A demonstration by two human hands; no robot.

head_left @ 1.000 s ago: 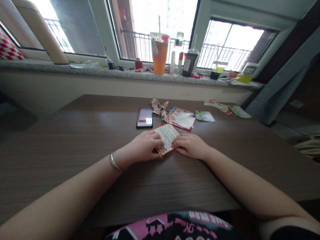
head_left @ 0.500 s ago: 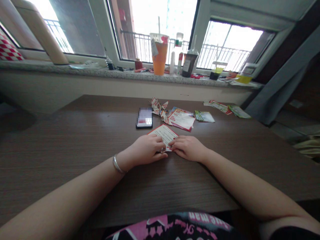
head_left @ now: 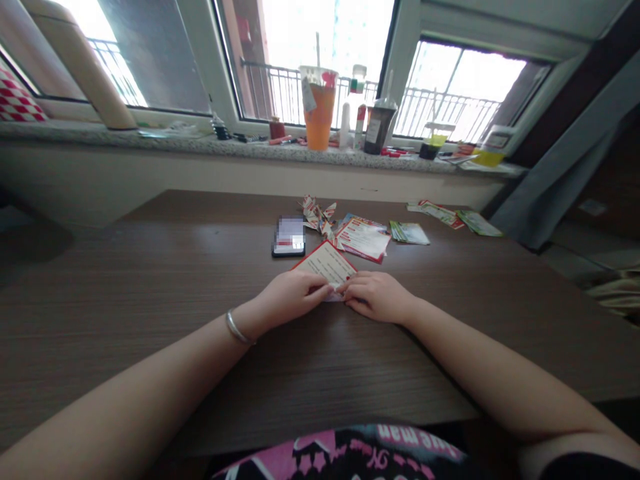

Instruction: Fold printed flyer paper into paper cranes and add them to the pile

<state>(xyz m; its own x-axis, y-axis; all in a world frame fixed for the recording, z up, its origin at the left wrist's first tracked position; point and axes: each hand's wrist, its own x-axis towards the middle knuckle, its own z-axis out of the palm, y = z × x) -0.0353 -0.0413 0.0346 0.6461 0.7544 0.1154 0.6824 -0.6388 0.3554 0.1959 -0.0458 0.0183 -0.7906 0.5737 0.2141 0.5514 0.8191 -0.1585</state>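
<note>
Well, from my remote place I watch 2 bare hands at the near middle of a wood-grain desk [head_left: 150, 280]. A printed paper sheet [head_left: 327, 265], white with a red border, lies in front of me, and its near part goes under the fingers. The left hand [head_left: 293, 297] and the right hand [head_left: 377, 298] come from both sides and meet there, with the fingertips [head_left: 331, 289] nearly touching. The hands are not clenched. The fingers rest on the paper and seem to press it, but I cannot tell if they really pinch it.

If the pressure of the 2 hands is uneven, the sheet could slide on the smooth desk and its edges could lose their line. A black smartphone [head_left: 289, 237] lies near the left hand, so a wide movement could bump it.

The fingers hide the near corner of the sheet, so I cannot count its layers. The phone screen is blurred, and the small print on the sheet is too small to read. Beyond the sheet, the small folded paper cranes [head_left: 315, 212] overlap, so they are hard to count.
</note>
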